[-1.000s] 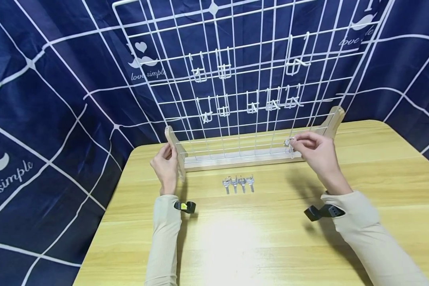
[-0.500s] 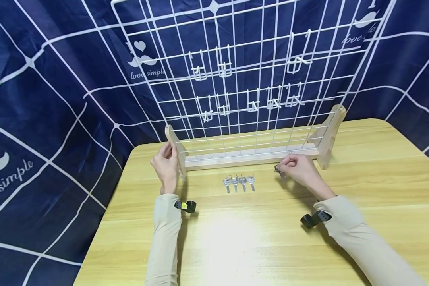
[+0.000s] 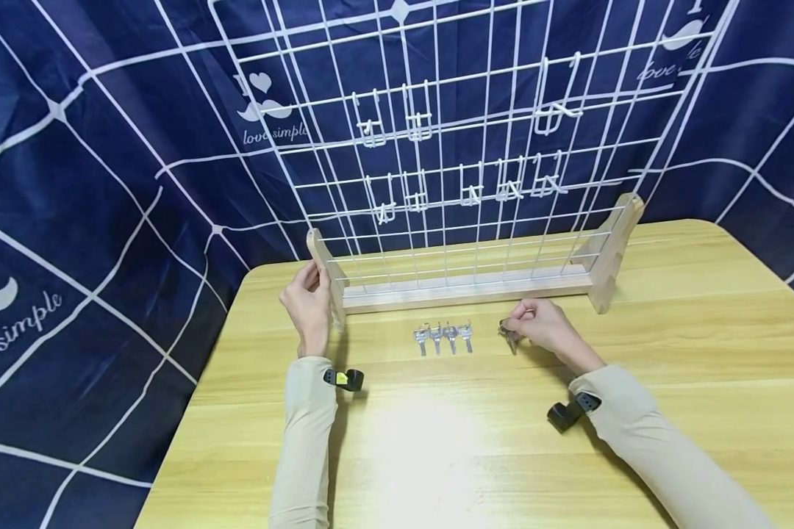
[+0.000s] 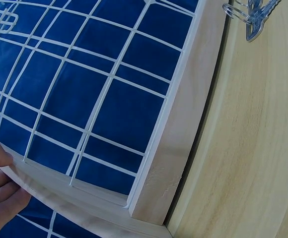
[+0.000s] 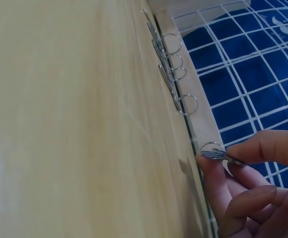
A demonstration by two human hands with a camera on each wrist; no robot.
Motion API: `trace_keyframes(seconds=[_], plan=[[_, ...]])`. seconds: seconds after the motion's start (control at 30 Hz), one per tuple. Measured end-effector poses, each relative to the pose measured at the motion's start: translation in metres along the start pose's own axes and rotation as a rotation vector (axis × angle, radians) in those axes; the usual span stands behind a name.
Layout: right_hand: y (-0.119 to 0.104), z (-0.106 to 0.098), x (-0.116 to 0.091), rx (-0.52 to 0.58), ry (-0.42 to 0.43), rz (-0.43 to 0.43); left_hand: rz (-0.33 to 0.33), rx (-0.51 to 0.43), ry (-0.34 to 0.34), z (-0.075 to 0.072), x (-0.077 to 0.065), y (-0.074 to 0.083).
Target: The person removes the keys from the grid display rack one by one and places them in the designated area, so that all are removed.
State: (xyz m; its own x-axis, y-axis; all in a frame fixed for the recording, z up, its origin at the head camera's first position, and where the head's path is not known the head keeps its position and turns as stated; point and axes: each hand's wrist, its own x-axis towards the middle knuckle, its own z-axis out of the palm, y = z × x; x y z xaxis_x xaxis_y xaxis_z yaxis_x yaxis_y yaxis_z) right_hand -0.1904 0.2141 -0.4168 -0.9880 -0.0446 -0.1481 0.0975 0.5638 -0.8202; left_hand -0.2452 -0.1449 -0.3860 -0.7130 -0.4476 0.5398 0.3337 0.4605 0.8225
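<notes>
My left hand [image 3: 309, 305] grips the left wooden side foot [image 3: 320, 256] of a white wire grid rack; in the left wrist view, curled fingers [image 4: 2, 201] hold the wood's edge. Between thumb and fingers, my right hand [image 3: 544, 327] pinches a silver key [image 3: 510, 339] with a ring, just above the table in front of the rack. The right wrist view shows this key [image 5: 216, 154] nearly edge-on, its ring upward. To its left, several silver keys [image 3: 450, 339] with rings lie in a row on the table.
Several white wire hooks [image 3: 417, 126] hang on the grid [image 3: 463, 156]. A wooden base bar [image 3: 466, 291] joins the left foot to the right wooden foot [image 3: 614, 253]. The wooden table [image 3: 397, 441] extends toward me, with dark blue patterned cloth [image 3: 106, 220] behind and beside it.
My right hand has brought the key from in front of the grid's lower right down and left, toward the row of keys. The left hand stays on the wooden foot.
</notes>
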Motion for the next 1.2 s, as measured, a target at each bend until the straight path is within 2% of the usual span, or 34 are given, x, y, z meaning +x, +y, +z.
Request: trace_keyframes(seconds=[0.37, 0.73, 0.93, 1.2], plan=[[0.0, 0.013, 0.006, 0.109, -0.072, 0.019, -0.001, 0.006, 0.001, -0.001, -0.002, 0.001], [-0.009, 0.022, 0.014, 0.097, -0.059, 0.04, -0.002, -0.008, -0.007, 0.0, -0.001, 0.0], [-0.01, 0.025, 0.016, 0.051, -0.027, 0.027, 0.001, -0.016, -0.004, 0.0, -0.002, 0.0], [-0.013, 0.025, 0.011, -0.094, 0.011, -0.009, -0.012, -0.008, -0.002, 0.0, -0.001, -0.001]])
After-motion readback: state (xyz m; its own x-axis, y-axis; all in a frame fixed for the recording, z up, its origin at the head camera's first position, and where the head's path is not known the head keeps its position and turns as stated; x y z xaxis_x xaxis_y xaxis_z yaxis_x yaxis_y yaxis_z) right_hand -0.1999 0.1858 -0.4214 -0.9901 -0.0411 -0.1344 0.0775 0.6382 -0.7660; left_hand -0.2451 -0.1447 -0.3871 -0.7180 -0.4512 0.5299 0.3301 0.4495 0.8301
